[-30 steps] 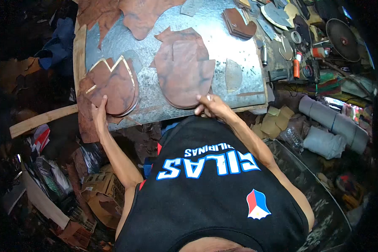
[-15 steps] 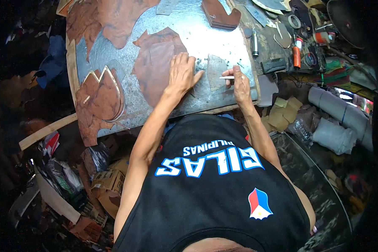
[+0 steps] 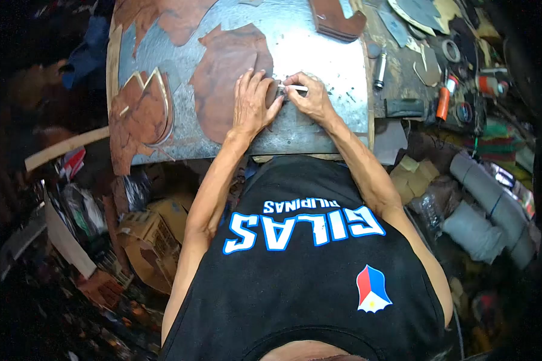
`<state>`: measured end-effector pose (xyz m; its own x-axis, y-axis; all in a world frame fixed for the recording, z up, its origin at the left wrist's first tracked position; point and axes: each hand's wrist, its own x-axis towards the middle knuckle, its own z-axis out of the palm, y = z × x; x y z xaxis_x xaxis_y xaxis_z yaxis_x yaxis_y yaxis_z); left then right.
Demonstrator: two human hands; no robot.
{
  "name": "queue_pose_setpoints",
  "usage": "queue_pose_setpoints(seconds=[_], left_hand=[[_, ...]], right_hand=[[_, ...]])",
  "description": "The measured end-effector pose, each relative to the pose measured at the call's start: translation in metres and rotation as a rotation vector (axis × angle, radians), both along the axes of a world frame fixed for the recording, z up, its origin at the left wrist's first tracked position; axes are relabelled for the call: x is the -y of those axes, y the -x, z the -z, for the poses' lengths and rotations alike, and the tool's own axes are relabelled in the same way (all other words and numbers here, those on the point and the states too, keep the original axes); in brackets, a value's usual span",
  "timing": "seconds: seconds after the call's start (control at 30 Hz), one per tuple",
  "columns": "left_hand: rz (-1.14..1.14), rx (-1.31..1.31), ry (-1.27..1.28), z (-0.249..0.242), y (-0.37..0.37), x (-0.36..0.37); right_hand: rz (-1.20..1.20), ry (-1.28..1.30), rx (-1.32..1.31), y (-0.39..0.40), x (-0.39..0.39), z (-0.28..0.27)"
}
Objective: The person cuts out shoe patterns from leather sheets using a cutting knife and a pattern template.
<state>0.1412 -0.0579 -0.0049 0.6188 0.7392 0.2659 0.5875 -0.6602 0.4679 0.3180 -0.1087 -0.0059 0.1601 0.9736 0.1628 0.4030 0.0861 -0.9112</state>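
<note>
A large brown leather piece [image 3: 232, 72] with an irregular edge lies on the metal-topped table [image 3: 319, 129]. My left hand [image 3: 253, 105] is spread flat over its right side, pressing down, with the thumb pointing right. My right hand [image 3: 310, 99] pinches a slim white pen [image 3: 296, 88], its tip close to the left thumb at the leather's right edge. Between the hands a small thin pattern piece [image 3: 272, 92] shows partly; the left fingers hide the rest. Stacked leather pieces with pointed tops [image 3: 144, 108] lie to the left.
Brown leather [image 3: 168, 15] and a stack of curved cut pieces [image 3: 337, 21] lie at the table's far side. On the right bench are a tape roll [image 3: 451, 51], an orange tube [image 3: 443, 103] and a dark block [image 3: 404, 107]. A cardboard box [image 3: 147, 243] stands below left.
My right hand has moved left with the pen, close to my left hand. The translucent piece from the bare metal now appears at the leather's right edge. The view has shifted slightly.
</note>
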Motion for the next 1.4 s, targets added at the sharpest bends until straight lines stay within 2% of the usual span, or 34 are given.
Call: queue_pose_setpoints(seconds=[0.1,0.13,0.23,0.37,0.43,0.5,0.57,0.7,0.77,0.83,0.9,0.97,1.03,1.2,1.3,1.4], left_hand=[[-0.071,0.022,0.024,0.013,0.004,0.000],[-0.076,0.058,0.014,0.014,0.003,0.000],[-0.102,0.099,0.004,0.016,0.002,0.002],[-0.093,0.119,0.012,0.017,0.004,0.001],[-0.089,0.114,0.020,0.018,0.005,0.005],[-0.088,0.117,0.028,0.017,0.005,0.003],[-0.082,0.115,0.022,0.016,0.005,0.001],[-0.067,0.108,0.020,0.016,0.006,0.001],[-0.060,0.113,0.030,0.016,0.006,0.001],[-0.060,0.117,0.037,0.013,0.008,0.002],[-0.051,0.140,0.087,0.010,0.008,0.001],[-0.058,0.171,0.118,0.010,0.008,0.000],[-0.071,0.202,0.150,0.009,0.009,0.000],[-0.041,0.113,0.095,0.013,0.010,-0.001],[-0.068,0.100,0.072,0.011,0.006,0.002],[-0.062,0.080,0.063,0.007,0.004,0.002]], right_hand=[[-0.046,0.049,-0.059,0.002,-0.009,0.005],[-0.041,0.028,0.052,0.003,-0.009,0.010],[-0.056,0.041,0.061,0.005,-0.009,0.016],[-0.118,0.040,0.100,0.002,-0.012,0.020],[-0.032,0.047,0.046,0.006,-0.009,0.016],[-0.043,0.091,0.068,0.005,-0.007,0.015],[-0.063,0.011,0.088,0.002,-0.008,0.019],[-0.085,0.006,0.107,0.001,-0.009,0.013],[-0.031,0.184,-0.343,-0.001,-0.006,0.002],[0.039,0.190,-0.444,-0.001,-0.006,0.008],[-0.050,0.078,-0.168,-0.003,-0.008,0.011],[-0.031,0.125,-0.139,0.003,-0.009,0.009],[-0.060,0.023,0.190,0.007,-0.010,0.007],[-0.098,-0.070,0.244,0.004,-0.011,0.019],[-0.038,0.020,0.149,0.007,-0.008,0.015],[-0.062,-0.061,0.133,0.005,-0.012,0.017]])
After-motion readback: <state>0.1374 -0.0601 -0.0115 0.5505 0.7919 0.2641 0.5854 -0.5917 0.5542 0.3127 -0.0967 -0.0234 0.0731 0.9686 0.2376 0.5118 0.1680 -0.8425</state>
